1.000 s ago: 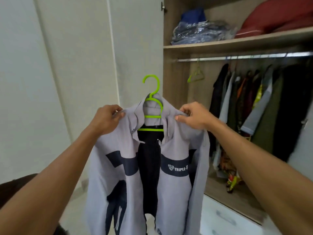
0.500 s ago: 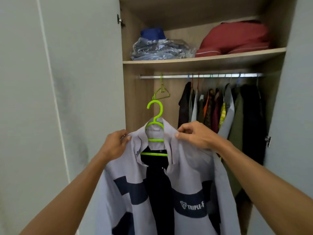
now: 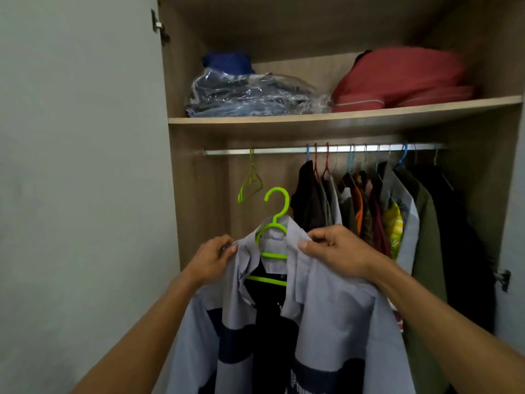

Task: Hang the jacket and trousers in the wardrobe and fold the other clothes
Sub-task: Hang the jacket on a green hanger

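Both hands, left hand point(image 3: 211, 258) and right hand point(image 3: 335, 251), pinched the jacket point(image 3: 326, 322) shoulders on its green hanger point(image 3: 274, 231). They had carried it closer, below the wardrobe rail point(image 3: 278, 151), probably about to hook it on.

Below my hands the jacket point(image 3: 335, 322) runs off the bottom edge, its chest lettering cut short. The hanger point(image 3: 274, 240) between my hands hides its shoulders under the collar. Right of my right hand point(image 3: 338, 253), the hanging clothes point(image 3: 397, 211) crowd together, too overlapped to count.
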